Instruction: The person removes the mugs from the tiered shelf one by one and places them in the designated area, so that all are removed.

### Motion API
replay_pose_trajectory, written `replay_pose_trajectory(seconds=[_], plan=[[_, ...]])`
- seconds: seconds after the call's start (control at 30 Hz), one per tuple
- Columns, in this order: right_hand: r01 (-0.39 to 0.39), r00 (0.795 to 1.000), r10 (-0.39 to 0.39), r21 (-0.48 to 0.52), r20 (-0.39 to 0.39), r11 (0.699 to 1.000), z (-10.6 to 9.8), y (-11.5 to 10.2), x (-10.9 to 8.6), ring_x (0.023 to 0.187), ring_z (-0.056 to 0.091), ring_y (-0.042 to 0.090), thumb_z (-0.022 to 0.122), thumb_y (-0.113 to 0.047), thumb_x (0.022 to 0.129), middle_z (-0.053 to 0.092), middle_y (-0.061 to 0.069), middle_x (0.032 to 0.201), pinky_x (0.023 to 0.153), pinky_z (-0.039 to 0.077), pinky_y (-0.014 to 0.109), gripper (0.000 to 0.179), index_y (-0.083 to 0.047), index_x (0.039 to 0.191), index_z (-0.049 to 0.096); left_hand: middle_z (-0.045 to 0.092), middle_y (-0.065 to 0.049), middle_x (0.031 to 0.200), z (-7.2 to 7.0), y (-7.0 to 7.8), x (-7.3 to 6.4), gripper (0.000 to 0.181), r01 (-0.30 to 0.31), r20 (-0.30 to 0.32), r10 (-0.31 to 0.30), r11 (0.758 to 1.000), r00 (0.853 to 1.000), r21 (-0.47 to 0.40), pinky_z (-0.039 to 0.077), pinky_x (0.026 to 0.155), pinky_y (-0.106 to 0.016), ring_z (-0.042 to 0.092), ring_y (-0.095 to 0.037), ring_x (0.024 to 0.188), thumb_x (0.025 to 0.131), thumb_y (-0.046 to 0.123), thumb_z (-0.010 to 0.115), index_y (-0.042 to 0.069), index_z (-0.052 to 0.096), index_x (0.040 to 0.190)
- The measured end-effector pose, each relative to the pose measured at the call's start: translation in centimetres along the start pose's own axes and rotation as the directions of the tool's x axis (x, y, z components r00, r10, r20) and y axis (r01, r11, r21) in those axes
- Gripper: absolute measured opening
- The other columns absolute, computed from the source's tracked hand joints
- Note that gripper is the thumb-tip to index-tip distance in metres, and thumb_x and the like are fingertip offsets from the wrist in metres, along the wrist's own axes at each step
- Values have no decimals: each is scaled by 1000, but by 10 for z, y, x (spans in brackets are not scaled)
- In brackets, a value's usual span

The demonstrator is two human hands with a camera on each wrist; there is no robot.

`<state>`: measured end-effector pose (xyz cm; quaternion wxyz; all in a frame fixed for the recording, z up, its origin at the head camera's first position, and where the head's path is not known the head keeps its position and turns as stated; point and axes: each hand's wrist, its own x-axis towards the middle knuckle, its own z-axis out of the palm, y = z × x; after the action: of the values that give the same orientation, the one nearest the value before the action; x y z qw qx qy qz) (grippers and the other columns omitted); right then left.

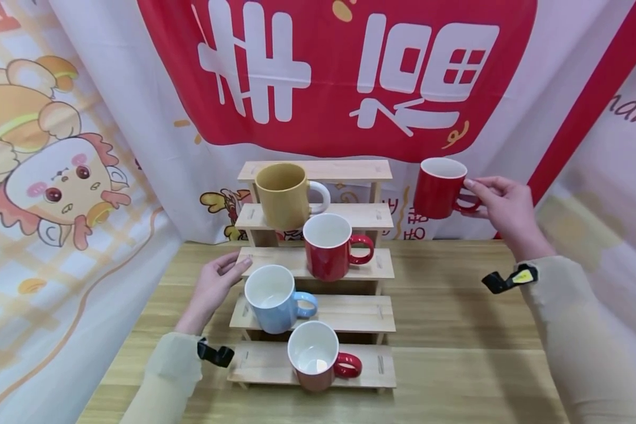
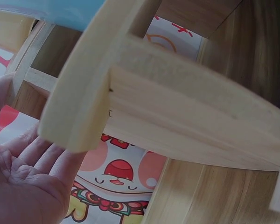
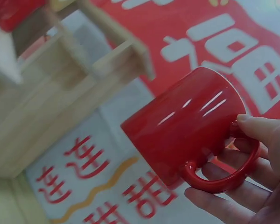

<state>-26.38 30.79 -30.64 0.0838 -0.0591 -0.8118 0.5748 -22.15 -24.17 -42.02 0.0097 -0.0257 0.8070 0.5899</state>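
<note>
My right hand (image 1: pixel 509 209) pinches the handle of a red mug (image 1: pixel 436 191), white inside, in the air right of a stepped wooden rack (image 1: pixel 323 171). In the right wrist view the thumb presses the top of the handle, with fingers behind it. At the rack's left side, my left hand (image 1: pixel 214 288) holds the end of the middle step, thumb on top; the left wrist view shows its fingers (image 2: pixel 51 158) below the plank. Descending the rack are a mustard mug (image 1: pixel 282 203) with a white handle, another red mug (image 1: pixel 325 259), a light blue mug (image 1: pixel 272 309) and a red-handled mug (image 1: pixel 315 380).
The rack stands on a wood-grain table (image 1: pixel 456 330). Behind it hangs a red and white cloth (image 1: pixel 334 129) with large characters. A cartoon-printed cloth (image 1: pixel 111 206) borders the left side, and a pale cloth (image 1: pixel 599 176) the right.
</note>
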Motion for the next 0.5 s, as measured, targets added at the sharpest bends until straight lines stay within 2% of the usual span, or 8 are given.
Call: replay_pose_trajectory(seconds=[0.23,0.5], plan=[[9,999,-8,35,-41,999,19,46,4,97,68,9,69,-53,91,73,-3,112,77,61,29,64,-6,133,64,54,-22,144,0,-2,0,78,-2,-4,2,1000,1000,-13,50,103,-36,54,-32,130,97,48,69,-1,42,152],[4,998,10,208,-65,978,43,93,1,93,71,9,71,-32,97,75,2,106,73,62,35,50,8,126,62,54,-22,144,0,-2,0,78,4,-6,-4,1000,1000,-18,50,103,-35,53,-32,131,97,47,68,-1,41,152]])
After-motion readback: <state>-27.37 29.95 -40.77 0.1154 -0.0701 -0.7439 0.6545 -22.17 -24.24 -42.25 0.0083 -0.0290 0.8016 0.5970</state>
